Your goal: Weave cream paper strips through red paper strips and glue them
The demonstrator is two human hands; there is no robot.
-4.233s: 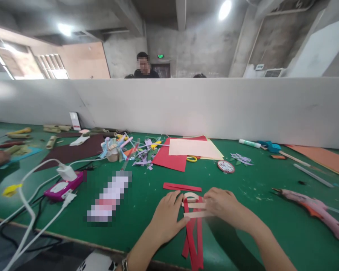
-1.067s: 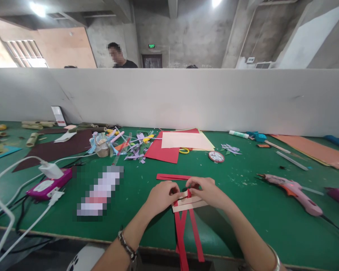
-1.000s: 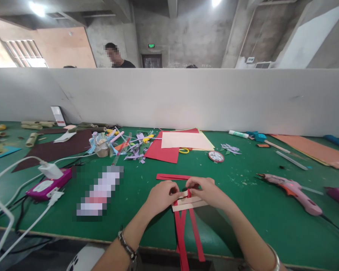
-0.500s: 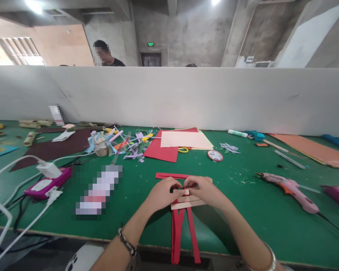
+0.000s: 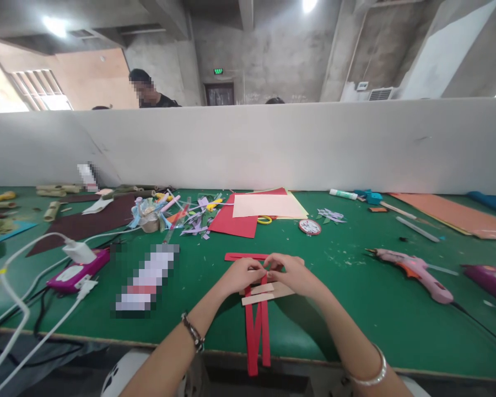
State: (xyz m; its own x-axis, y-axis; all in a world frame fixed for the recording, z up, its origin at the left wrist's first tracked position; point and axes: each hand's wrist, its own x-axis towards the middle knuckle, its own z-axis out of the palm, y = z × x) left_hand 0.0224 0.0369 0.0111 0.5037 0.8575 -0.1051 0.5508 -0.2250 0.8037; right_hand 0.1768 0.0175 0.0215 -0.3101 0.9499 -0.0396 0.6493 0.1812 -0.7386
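Red strips (image 5: 252,358) run lengthwise in front of the person, their tails reaching past the near edge of the green counter (image 5: 339,331). Pale strips (image 5: 252,299) cross them toward the far end. At that end the left hand (image 5: 240,274) and right hand (image 5: 293,274) meet, each with thumb and fingers closed in a pinch on the red paper; from here I cannot tell which layer each one grips. The two-sided hold presumably keeps thin, slippery pieces aligned at the crossing, while the tails hang free and out of the way.

A separate red strip (image 5: 242,257) lies just beyond the hands, likely for easy reach. The glue gun (image 5: 417,269) rests well apart on the right, probably so its nozzle clears the paper.

Counter surface: pale specks, purple scraps (image 5: 198,220) and stacked sheets (image 5: 268,205) toward the back. Room: a grey partition (image 5: 248,149) bounds the far side; behind it stand a person in dark clothing (image 5: 165,101), a concrete wall (image 5: 281,60) and a lit green sign (image 5: 219,71).
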